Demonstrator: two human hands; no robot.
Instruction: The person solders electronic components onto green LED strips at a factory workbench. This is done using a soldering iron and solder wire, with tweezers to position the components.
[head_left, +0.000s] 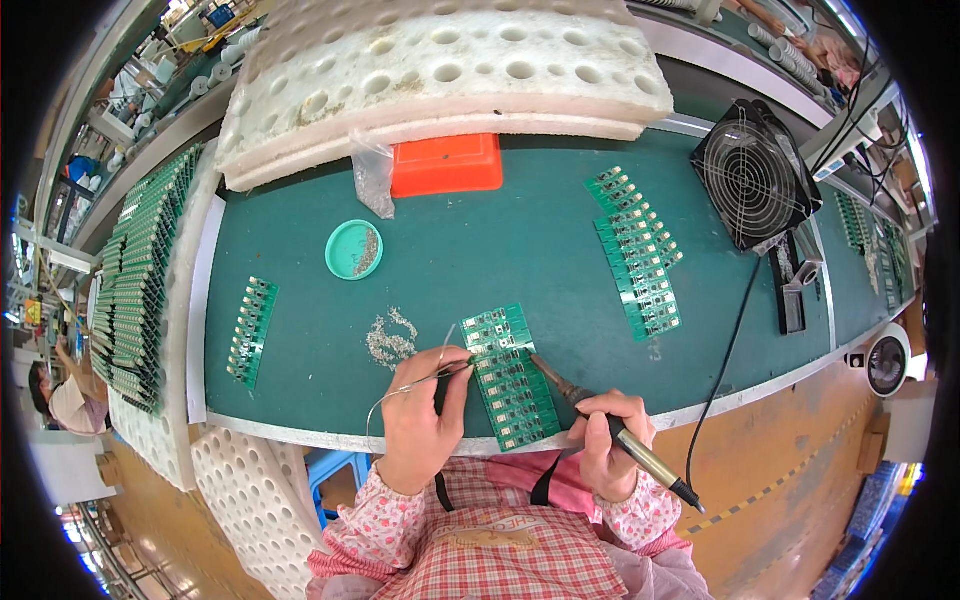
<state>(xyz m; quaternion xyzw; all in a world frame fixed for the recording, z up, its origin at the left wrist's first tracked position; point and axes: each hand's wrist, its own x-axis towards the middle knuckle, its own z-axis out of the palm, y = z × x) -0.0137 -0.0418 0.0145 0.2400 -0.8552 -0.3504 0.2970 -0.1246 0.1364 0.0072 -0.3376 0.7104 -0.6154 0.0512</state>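
My left hand [422, 425] is closed, its thumb and fingertips pinching thin solder wire [376, 408] at the left edge of a green circuit board panel [512, 385]. A slim pointed metal piece also shows at those fingertips; I cannot tell whether it is tweezers. The wire loops back over the hand. My right hand [612, 440] grips a soldering iron [648, 460] like a pen, its tip at the panel's right edge, near the upper rows of parts. The panel lies flat at the table's front edge. Loose small metal parts [391, 338] are heaped left of it.
A round green dish [354, 250] holds more small parts. Behind are a red bin [446, 165], a plastic bag [373, 178] and white foam blocks [440, 75]. More panels lie left [252, 330] and right [637, 262]. A black fan [752, 175] stands back right; the iron's cord [728, 365] trails there.
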